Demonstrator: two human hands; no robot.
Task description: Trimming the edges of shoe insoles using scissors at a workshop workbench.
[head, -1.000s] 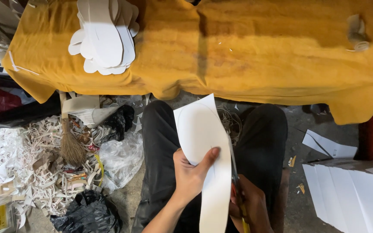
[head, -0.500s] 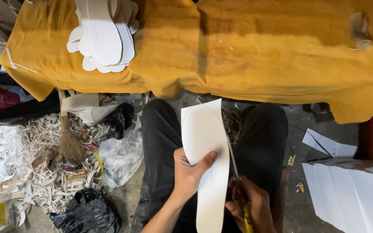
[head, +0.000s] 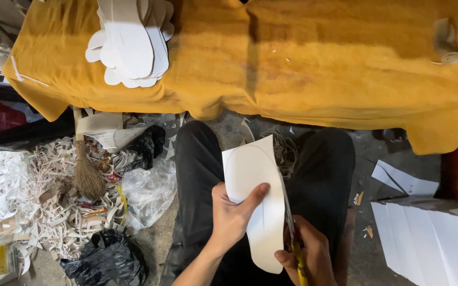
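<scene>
My left hand (head: pixel 230 218) grips a white sheet (head: pixel 256 212) with a pencilled sole outline, thumb lying across its face, held above my lap in black trousers. My right hand (head: pixel 309 257) holds yellow-handled scissors (head: pixel 291 233) whose blades run along the sheet's right edge. The sheet's top right corner is still square while its lower end is rounded. A stack of cut white sole shapes (head: pixel 131 45) lies on the yellow cloth (head: pixel 314 63) at the upper left.
A pile of white paper trimmings (head: pixel 25 196) covers the floor at left, with a small broom (head: pixel 87 177), clear and black plastic bags (head: pixel 104 259). A stack of white sheets (head: pixel 436 238) stands at right. A tape roll (head: pixel 446 47) rests on the cloth.
The sheet has sunk lower and shifted right in my hands, and the scissors have advanced up its right edge. My left thumb now lies higher on the sheet.
</scene>
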